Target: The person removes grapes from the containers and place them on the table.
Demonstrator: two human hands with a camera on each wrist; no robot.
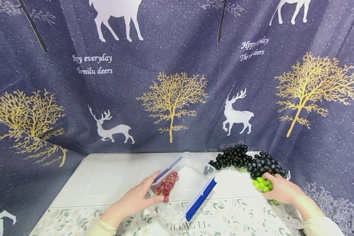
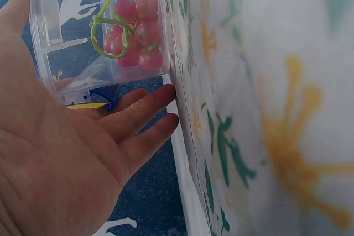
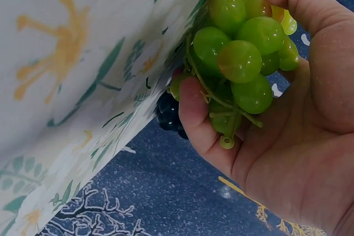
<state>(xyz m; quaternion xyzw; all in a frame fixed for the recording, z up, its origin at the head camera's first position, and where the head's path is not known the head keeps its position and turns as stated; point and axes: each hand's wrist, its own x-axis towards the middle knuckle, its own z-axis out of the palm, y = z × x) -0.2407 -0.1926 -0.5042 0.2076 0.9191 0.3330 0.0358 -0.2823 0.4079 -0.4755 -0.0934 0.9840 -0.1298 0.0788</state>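
Observation:
A clear plastic container with blue latch flaps stands at mid-table, turned at an angle. Inside lies a bunch of red grapes, its green stem showing in the left wrist view. My left hand holds the container's near left corner, thumb on one side and fingers on the other. Over at the right, my right hand grips a bunch of green grapes, thumb and fingers curled around it. Dark grapes lie just beyond that hand.
Another bunch of black grapes lies at the back, right of the container, with a bit of green at its front edge. A floral cloth covers the table's near part. Behind the table hangs a dark blue curtain printed with deer and trees.

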